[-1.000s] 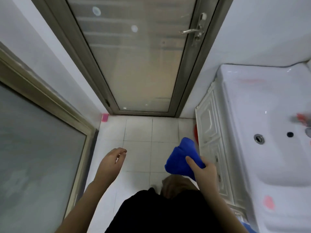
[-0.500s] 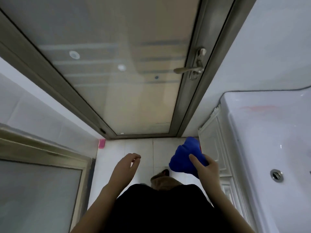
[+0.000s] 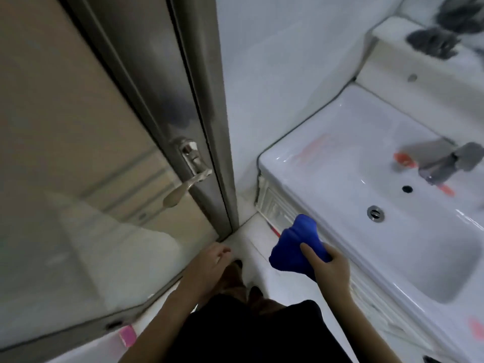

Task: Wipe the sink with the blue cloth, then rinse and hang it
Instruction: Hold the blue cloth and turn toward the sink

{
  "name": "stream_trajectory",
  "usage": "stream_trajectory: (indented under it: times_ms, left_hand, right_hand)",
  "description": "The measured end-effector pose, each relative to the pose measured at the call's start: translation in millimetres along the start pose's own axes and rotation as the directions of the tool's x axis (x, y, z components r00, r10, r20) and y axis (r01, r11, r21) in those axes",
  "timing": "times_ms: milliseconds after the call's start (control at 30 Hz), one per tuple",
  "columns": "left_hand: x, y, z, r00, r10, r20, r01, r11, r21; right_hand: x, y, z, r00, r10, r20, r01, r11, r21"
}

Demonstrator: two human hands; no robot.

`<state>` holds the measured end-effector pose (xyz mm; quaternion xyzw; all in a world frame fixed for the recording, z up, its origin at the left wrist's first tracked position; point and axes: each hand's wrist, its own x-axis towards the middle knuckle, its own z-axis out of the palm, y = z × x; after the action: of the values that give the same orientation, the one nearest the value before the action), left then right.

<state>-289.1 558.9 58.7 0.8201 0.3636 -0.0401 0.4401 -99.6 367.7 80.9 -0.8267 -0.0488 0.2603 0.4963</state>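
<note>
Evidently soft and light, the bunched blue cloth [image 3: 296, 247] sits clenched in the right hand [image 3: 328, 265] beside the sink [image 3: 327, 163]; left hand [image 3: 209, 260] loose, empty.

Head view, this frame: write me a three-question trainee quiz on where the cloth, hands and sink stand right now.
1. True or false: the blue cloth is lying inside the sink basin.
2. Which hand holds the cloth? A) left hand B) right hand C) both
3. Fill in: the left hand is ____, holding nothing.

Key
1. False. The cloth is bunched in the hand, held in front of the white cabinet, short of the basin.
2. B. The thumb presses on top of the cloth.
3. Empty. It hangs loosely open over the floor near the glass door.
</note>
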Motion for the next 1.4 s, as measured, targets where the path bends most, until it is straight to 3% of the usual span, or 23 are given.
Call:
stream_trajectory:
  times_ms: [200,467,633,933,1100,1400]
  left_hand:
    - [88.6,20.1,-12.8,0.927,0.23,0.296,-0.262,0.962,0.074]
    - [156.7,100.3,6.1,0.751,0.424,0.507,-0.52,0.852,0.059]
    - [181.9,142.5,42.2,0.69,0.469,0.552,-0.597,0.799,0.068]
    - [217.4,207.2,113.6,0.693,0.482,0.537,-0.633,0.762,0.133]
    - [234.9,241.2,138.7,0.748,0.452,0.485,-0.587,0.792,0.167]
    - [307.7,260.7,185.2,0.762,0.352,0.543,-0.554,0.789,0.265]
  right_hand:
    - [-21.9,5.6,5.7,0.905,0.256,-0.34,-0.207,0.963,0.173]
    - [-33.3,-1.4,-9.7,0.74,0.356,-0.571,-0.134,0.909,0.394]
    - [-16.5,5.0,-43.4,0.664,0.394,-0.635,-0.117,0.894,0.432]
    - [57.0,21.9,-136.4,0.715,0.344,-0.609,-0.113,0.916,0.385]
    - [101.4,23.0,-181.0,0.78,0.298,-0.55,-0.102,0.928,0.359]
    - [187.5,59.7,-198.3,0.809,0.359,-0.466,-0.207,0.915,0.346]
